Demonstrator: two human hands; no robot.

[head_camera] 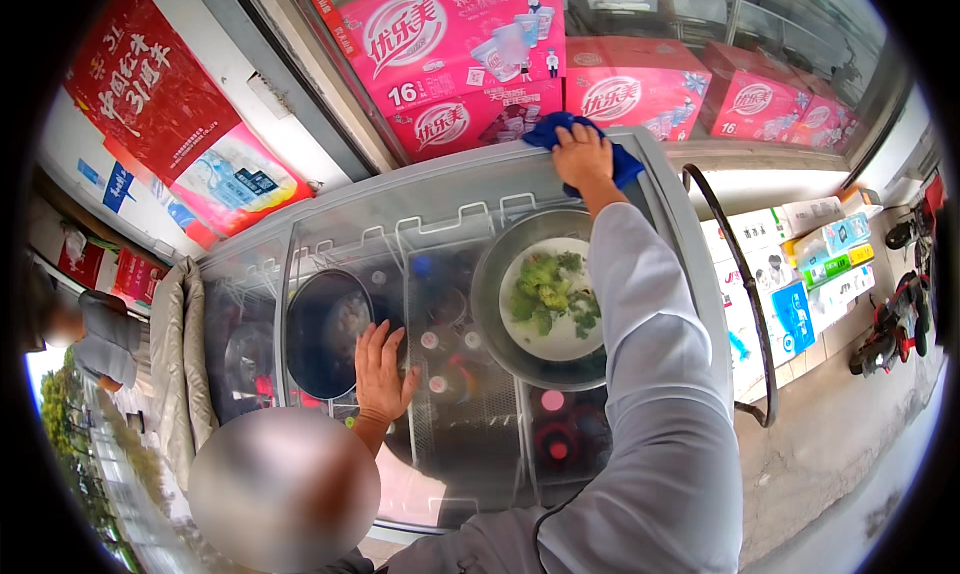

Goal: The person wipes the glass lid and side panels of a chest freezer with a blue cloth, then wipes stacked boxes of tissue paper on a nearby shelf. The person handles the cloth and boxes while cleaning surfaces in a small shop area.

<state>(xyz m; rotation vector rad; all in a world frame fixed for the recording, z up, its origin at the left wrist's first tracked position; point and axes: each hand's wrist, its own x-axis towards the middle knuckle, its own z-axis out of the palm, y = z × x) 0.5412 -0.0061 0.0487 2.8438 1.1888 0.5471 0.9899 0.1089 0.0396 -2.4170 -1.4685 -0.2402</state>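
Observation:
My right hand (582,158) presses a blue cloth (624,167) on the far right corner of a chest freezer's glass lid (465,454). Spread over the glass at the left lies my left hand (386,371), palm down and holding nothing. Through the glass, a metal bowl (487,326) shows at the right, with a white plate of green vegetables (544,292) in it. A dark round pan (319,334) sits under the glass beside my left fingers. Bottles (437,384) and white wire baskets (442,221) also show below the lid.
Pink drink cartons (457,41) stand behind the freezer's grey frame (667,221). A black curved bar (731,236) and stacked boxes (802,274) are at the right. A folded beige cover (180,349) hangs at the left, near another person (112,341).

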